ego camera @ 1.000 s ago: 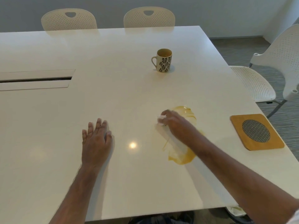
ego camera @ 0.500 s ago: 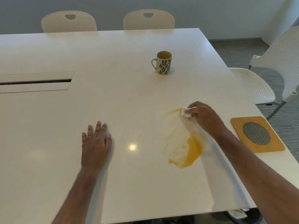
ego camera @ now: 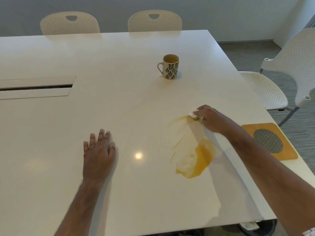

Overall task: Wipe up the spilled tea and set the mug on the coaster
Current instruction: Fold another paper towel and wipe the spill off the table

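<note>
1. Head view: a white table (ego camera: 119, 106) fills most of the picture, and on it the right hand (ego camera: 210, 119) curls its fingers round a crumpled white tissue (ego camera: 193, 114), pressing it down at the far end of the spilled tea (ego camera: 199, 159).
2. Head view: thin amber streaks run from the tissue toward the person, ending in a thicker yellow pool beside the right forearm.
3. Head view: the left hand (ego camera: 98, 155) lies palm down on the tabletop, fingers straight and slightly spread, holding nothing, well to the left of the spill.
4. Head view: a leaf-patterned mug (ego camera: 170, 66) stands upright farther back on the table, handle to the left, well apart from both hands.
5. Head view: a square wooden coaster (ego camera: 250, 129) with a round mesh centre lies at the right table edge, near the right forearm, with nothing on it.
6. Head view: white perforated chairs (ego camera: 69, 24) stand behind the table and to its right, and a long slot (ego camera: 36, 87) is cut in the tabletop at the left.
</note>
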A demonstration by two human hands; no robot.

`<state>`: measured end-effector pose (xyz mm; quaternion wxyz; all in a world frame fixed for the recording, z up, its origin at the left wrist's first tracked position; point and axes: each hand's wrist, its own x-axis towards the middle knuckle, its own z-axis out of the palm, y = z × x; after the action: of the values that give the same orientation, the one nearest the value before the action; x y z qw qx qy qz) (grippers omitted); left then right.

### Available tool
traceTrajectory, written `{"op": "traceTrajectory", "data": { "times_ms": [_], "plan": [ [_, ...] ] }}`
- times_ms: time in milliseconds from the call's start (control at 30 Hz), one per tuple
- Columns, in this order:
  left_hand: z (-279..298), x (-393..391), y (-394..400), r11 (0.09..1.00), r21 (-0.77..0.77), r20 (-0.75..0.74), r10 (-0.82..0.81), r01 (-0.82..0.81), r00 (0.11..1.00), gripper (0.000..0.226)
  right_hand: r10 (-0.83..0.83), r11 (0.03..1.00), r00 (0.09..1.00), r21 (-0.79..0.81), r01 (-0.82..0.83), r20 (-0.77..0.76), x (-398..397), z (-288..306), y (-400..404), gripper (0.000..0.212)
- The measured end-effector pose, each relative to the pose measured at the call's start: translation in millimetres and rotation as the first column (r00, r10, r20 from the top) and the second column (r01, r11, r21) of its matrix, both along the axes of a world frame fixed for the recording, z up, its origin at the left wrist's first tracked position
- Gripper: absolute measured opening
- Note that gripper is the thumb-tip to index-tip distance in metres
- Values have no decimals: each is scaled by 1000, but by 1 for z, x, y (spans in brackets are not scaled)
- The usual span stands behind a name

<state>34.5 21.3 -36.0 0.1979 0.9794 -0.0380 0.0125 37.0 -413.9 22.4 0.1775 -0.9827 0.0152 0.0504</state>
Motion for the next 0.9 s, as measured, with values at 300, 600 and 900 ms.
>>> {"op": "traceTrajectory", "data": {
  "times_ms": [300,600,900],
  "plan": [
    [0,-1,1,1000,5,1,1,-1,1000,66,108,991,982,-95,-94,152,5,11,-1,20],
    [-2,0,1,1000,10,6,-1,1,1000,66,334,938,890,-16,-347,309,-21,0,77,18],
    [-3,0,1,1000,7,5,0,0,1000,65,189,981,936,-100,-166,298,-16,2,15,18]
  ]
}}
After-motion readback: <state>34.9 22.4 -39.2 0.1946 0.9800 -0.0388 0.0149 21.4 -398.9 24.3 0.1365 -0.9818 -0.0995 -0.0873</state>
